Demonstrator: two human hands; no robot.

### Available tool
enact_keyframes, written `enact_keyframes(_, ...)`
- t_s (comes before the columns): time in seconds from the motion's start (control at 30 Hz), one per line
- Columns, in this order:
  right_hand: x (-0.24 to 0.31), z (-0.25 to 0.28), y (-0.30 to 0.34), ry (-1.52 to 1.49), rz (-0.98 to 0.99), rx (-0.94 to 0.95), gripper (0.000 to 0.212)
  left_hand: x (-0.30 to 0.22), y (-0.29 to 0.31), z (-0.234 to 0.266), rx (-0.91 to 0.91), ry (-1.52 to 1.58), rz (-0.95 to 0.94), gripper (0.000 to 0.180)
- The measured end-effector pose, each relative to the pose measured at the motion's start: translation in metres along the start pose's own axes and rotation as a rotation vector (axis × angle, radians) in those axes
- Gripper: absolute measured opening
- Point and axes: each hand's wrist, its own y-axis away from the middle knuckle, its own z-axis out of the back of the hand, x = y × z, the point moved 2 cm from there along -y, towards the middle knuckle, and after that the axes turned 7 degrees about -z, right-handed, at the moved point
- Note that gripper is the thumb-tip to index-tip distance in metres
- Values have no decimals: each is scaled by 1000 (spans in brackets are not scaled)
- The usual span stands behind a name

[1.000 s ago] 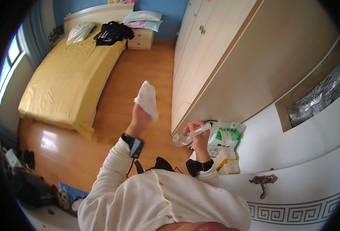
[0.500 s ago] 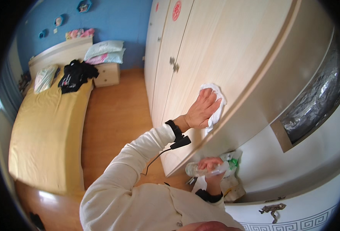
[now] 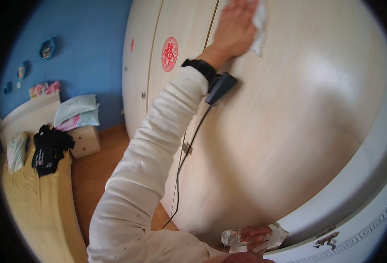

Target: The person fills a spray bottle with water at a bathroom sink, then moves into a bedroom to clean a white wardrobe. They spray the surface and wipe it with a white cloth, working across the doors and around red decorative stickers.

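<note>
My left hand (image 3: pixel 235 28) is raised high against the pale wood wardrobe door (image 3: pixel 290 114), pressing a white cloth (image 3: pixel 259 26) to its surface. The cloth's edge shows beyond the fingers, and its upper part runs out of the picture. Low down near the wardrobe's base, my right hand (image 3: pixel 255 236) is wrapped round a clear bottle (image 3: pixel 231 238), which lies on its side in the grip. Part of the bottle is hidden by the fingers. A black band with a cable (image 3: pixel 222 87) hangs from my left wrist.
A round red paper decoration (image 3: pixel 169 54) and metal handles (image 3: pixel 187 148) are on the wardrobe doors. White furniture with a metal handle (image 3: pixel 327 241) curves round at the lower right. Further left are a bed with a yellow cover (image 3: pixel 40 210), a nightstand (image 3: pixel 86 141) and pillows (image 3: pixel 76 109).
My left hand has moved up the wardrobe door with the cloth, its arm stretching out further. The view has shifted upward and to the right. My right hand still grips the bottle.
</note>
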Motion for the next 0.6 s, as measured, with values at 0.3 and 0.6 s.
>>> enact_keyframes(0.3, -15, -59, 4, 218, 32, -210, 36, -3, 89, 6, -29, 52, 86, 65)
enact_keyframes(0.6, -20, -62, 10, 212, 207, -397, 29, -19, -126, -26, -136, -143, 51, 58)
